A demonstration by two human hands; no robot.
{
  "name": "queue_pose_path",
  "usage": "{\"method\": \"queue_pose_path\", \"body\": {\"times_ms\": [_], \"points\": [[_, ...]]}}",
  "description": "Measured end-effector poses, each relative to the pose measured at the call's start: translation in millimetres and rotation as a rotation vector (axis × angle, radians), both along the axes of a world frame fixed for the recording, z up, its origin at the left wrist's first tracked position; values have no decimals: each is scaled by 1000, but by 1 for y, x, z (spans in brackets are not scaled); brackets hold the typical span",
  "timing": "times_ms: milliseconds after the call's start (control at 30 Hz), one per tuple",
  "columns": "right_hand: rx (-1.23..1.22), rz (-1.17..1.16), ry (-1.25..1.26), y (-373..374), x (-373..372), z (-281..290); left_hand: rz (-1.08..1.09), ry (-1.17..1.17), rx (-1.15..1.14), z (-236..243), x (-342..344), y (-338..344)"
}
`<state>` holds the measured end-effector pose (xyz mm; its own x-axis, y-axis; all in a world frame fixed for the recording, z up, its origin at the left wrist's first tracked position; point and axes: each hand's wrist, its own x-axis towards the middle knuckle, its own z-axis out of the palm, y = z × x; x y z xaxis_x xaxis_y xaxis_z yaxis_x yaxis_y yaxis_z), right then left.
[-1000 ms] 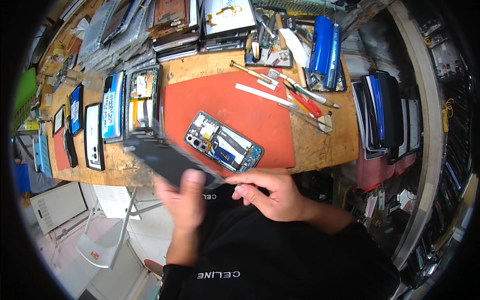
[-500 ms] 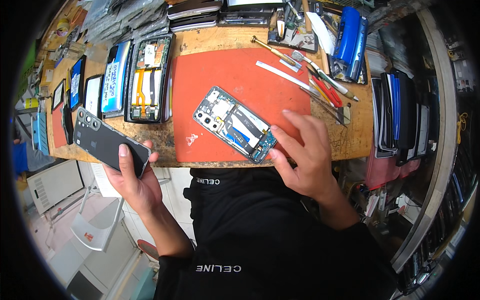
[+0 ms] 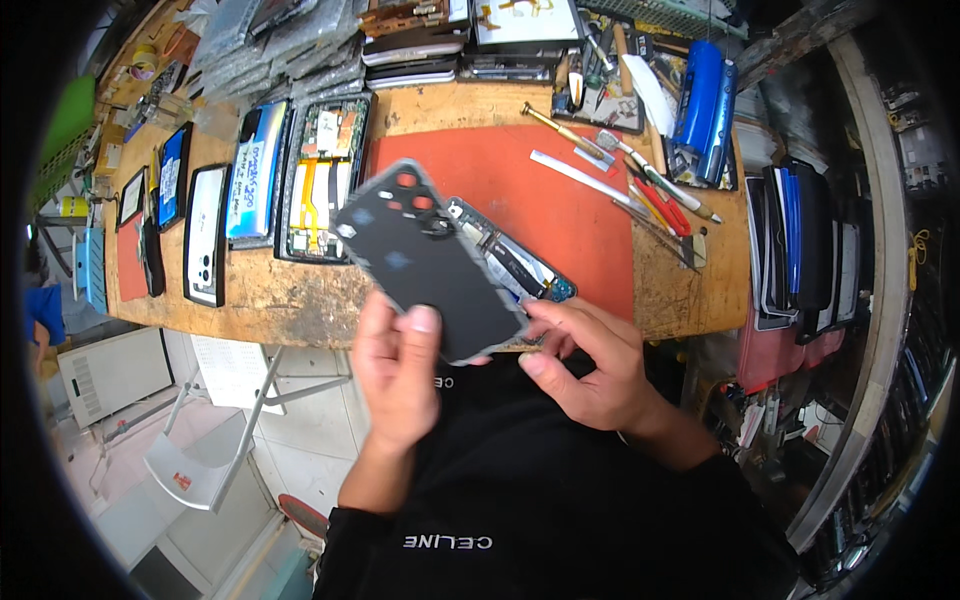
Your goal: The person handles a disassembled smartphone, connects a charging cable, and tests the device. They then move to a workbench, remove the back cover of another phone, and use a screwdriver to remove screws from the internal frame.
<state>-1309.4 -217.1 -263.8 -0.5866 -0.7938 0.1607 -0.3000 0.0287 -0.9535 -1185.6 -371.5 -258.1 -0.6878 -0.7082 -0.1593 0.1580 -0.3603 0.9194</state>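
Here's the left hand (image 3: 398,370) with a firm hold on the dark back cover (image 3: 425,275) — thumb flat on its face, the other fingers underneath. The cover hangs tilted above the bench's near edge, a pale fringe along its rim. Over comes the right hand (image 3: 600,365), fingers half curled, tips right by the cover's lower corner; whether they actually pinch anything, I cannot tell. Behind it all, the opened phone (image 3: 525,262) lies on the red mat (image 3: 590,225), insides bare and partly hidden by the cover.

And the risks? One thumb carries much of that grip, so a sharp tug at the corner could twist the cover loose and send it past the wooden bench (image 3: 270,318) to the floor. Too much bending could crease or crack it. Dip it low — its edge could scrape those exposed parts. A careless right knuckle could nudge the phone, too; it sits close by.
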Motion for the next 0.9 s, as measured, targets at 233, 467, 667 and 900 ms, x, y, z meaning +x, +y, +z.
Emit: {"method": "queue_pose_path", "body": {"times_ms": [233,467,667,900], "points": [[-22,-84,-582,13,-9,8,-132,51,-54,-2,-13,-7],[-4,-120,-520,19,-7,6,-1,54,-57,6,-31,-38],[44,-95,-269,21,-10,7,-50,-70,-300,12,-32,-49],[31,-49,-222,28,-13,10,138,-243,-877,16,-27,-70]]}}
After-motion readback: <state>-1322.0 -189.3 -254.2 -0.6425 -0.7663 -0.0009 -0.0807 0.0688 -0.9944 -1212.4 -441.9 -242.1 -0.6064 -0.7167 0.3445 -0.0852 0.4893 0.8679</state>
